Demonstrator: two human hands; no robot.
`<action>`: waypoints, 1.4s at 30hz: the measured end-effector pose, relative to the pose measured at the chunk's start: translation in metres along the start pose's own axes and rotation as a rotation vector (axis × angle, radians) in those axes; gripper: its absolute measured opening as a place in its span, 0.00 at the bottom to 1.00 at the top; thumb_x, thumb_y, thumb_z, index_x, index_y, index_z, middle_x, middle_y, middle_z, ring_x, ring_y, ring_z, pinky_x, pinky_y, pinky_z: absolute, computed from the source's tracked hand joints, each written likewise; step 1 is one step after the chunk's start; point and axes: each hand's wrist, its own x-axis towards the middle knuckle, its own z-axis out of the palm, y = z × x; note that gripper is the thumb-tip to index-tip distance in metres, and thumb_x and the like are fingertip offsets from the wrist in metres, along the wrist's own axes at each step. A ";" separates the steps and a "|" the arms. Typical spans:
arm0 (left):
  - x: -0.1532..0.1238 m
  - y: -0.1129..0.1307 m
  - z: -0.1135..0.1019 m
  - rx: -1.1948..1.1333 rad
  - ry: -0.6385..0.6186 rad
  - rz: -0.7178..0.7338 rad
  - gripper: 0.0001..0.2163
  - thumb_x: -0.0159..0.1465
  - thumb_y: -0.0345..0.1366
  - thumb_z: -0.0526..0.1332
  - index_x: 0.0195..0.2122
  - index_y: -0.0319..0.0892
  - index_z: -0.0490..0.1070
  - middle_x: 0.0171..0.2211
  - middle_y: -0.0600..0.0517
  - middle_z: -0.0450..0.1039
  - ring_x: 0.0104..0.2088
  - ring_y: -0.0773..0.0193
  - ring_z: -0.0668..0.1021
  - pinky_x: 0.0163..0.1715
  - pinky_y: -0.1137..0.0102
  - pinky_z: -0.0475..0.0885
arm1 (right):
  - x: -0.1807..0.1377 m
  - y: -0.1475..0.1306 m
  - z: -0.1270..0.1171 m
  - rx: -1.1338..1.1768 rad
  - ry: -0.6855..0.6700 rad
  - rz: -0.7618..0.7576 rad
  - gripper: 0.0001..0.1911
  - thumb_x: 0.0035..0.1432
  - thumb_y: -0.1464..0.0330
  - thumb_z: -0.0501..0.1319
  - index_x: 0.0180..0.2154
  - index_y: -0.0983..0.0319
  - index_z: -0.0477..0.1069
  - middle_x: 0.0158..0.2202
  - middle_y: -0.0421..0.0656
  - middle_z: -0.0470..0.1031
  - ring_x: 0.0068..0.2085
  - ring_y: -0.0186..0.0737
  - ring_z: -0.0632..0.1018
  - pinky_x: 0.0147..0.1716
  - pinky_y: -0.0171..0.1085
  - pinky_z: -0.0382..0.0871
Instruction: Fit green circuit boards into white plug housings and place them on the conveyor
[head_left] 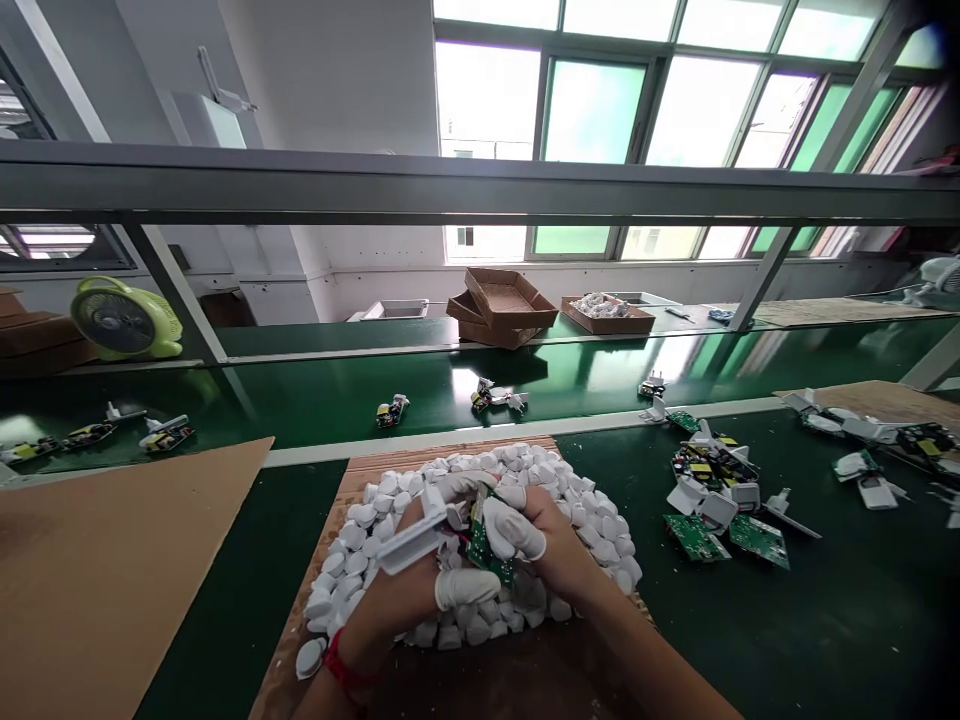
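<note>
Between my two hands is a green circuit board (pixel 480 548), held above a heap of small white plastic caps (pixel 360 515). A white plastic plug piece (pixel 411 540) hangs at its left, over my left wrist. My left hand (pixel 465 585), with white finger cots, is closed around the board's left and lower edge. From the right, my right hand (pixel 517 525), also in finger cots, presses its fingers on the board's face. The fingers hide part of the board. The heap rests on a brown cardboard sheet (pixel 289 655).
Circuit boards with white plug parts (pixel 705 480) lie piled at my right. Several more assemblies (pixel 495 397) sit on the green belt (pixel 330 395) ahead. Cardboard (pixel 112 560) lies at left; a green fan (pixel 124 318) stands beyond. Cardboard trays (pixel 510 300) are at the back.
</note>
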 end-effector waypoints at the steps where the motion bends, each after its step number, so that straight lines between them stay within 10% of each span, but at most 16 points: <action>1: 0.001 -0.002 0.002 -0.003 0.004 0.007 0.34 0.50 0.51 0.71 0.56 0.43 0.68 0.49 0.43 0.75 0.56 0.42 0.71 0.58 0.54 0.66 | 0.001 -0.001 0.001 -0.010 -0.007 -0.005 0.27 0.57 0.44 0.59 0.28 0.61 0.77 0.26 0.43 0.73 0.33 0.46 0.73 0.37 0.40 0.68; 15: 0.009 0.003 0.008 0.350 0.243 0.062 0.32 0.52 0.59 0.64 0.53 0.47 0.70 0.46 0.45 0.76 0.56 0.40 0.69 0.59 0.50 0.61 | 0.004 0.006 0.004 -0.005 0.224 -0.038 0.18 0.55 0.57 0.67 0.46 0.58 0.77 0.43 0.46 0.77 0.45 0.46 0.76 0.49 0.42 0.70; 23: 0.011 0.004 0.014 0.256 0.276 0.001 0.29 0.51 0.57 0.66 0.50 0.45 0.71 0.45 0.45 0.76 0.57 0.41 0.68 0.58 0.52 0.62 | -0.001 0.006 -0.002 -0.392 0.333 -0.199 0.17 0.60 0.63 0.63 0.51 0.55 0.74 0.47 0.46 0.73 0.44 0.45 0.72 0.47 0.42 0.68; 36: 0.003 0.002 -0.009 0.078 -0.191 -0.054 0.34 0.40 0.45 0.76 0.50 0.44 0.74 0.46 0.43 0.76 0.51 0.38 0.73 0.51 0.51 0.70 | 0.004 -0.004 -0.018 0.137 -0.193 0.054 0.39 0.45 0.52 0.74 0.58 0.50 0.66 0.54 0.42 0.69 0.56 0.48 0.69 0.63 0.50 0.49; 42: 0.011 -0.006 -0.024 -0.316 0.205 0.202 0.22 0.47 0.48 0.74 0.41 0.43 0.78 0.33 0.46 0.79 0.39 0.47 0.80 0.46 0.56 0.74 | 0.007 0.000 -0.033 -0.292 0.314 -0.102 0.21 0.60 0.54 0.59 0.50 0.58 0.73 0.48 0.47 0.75 0.48 0.48 0.75 0.48 0.46 0.70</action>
